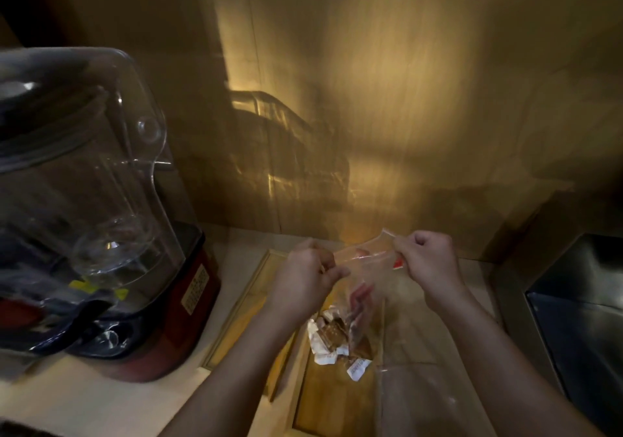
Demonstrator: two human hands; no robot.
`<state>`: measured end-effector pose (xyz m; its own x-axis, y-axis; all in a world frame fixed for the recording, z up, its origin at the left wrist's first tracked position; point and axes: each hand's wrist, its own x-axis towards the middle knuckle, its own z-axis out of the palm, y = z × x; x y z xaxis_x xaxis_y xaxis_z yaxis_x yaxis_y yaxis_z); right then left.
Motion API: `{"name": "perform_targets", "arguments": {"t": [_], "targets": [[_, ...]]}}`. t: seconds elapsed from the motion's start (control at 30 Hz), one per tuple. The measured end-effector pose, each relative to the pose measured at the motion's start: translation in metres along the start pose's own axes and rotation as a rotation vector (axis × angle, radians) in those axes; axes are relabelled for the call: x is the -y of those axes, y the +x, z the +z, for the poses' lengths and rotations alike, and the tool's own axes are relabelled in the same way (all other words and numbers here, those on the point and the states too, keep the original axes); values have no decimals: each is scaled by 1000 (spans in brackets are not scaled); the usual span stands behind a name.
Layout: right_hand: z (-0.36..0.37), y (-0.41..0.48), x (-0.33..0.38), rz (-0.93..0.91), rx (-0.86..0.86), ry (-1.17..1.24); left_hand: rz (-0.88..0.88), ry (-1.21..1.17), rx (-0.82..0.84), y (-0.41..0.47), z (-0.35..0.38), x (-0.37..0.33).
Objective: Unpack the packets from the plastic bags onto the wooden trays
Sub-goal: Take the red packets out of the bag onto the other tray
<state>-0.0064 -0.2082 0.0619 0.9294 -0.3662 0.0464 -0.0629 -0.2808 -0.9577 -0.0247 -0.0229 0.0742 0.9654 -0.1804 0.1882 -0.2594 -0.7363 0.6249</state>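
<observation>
Plastic bag [362, 269]: clear, held above wooden tray [332, 399], mouth pinched betw. left hand [308, 279] & right hand [428, 264], fingers clamped on rim. Packets [337, 338]: inside bag bottom, print illegible. Blender [91, 217]: surface left edge, label unreadable.

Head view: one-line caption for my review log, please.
Both hands, left hand and right hand, pull open a clear plastic bag of packets over a wooden tray.

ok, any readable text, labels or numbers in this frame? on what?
Nothing can be read.
Blender base label: printed lines, too small and blurred.
Yellow stickers on the blender: no legible characters.
Packets in the tray: print on one white wrapper, blurred.
Plastic bag: a red mark by the right hand, unreadable.
</observation>
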Motion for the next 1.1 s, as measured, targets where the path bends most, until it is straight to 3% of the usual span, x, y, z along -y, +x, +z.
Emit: {"name": "perform_targets", "arguments": {"t": [0.33, 0.53, 0.67, 0.83, 0.97, 1.1], "targets": [[64, -17, 29, 64, 231, 181, -38, -5, -185, -11, -53, 44], [91, -34, 23, 162, 360, 193, -129, -26, 27, -26, -68, 75], [102, -41, 19, 219, 451, 167, -206, -102, 41, -34, -73, 93], [114, -43, 9, 324, 574, 88, -316, -276, 38, -38, -58, 116], [122, -40, -6, 250, 549, 37, -483, -552, -92, -35, -38, 133], [130, -36, -32, 133, 578, -249, -591, -654, -24, -35, -10, 153]]}}
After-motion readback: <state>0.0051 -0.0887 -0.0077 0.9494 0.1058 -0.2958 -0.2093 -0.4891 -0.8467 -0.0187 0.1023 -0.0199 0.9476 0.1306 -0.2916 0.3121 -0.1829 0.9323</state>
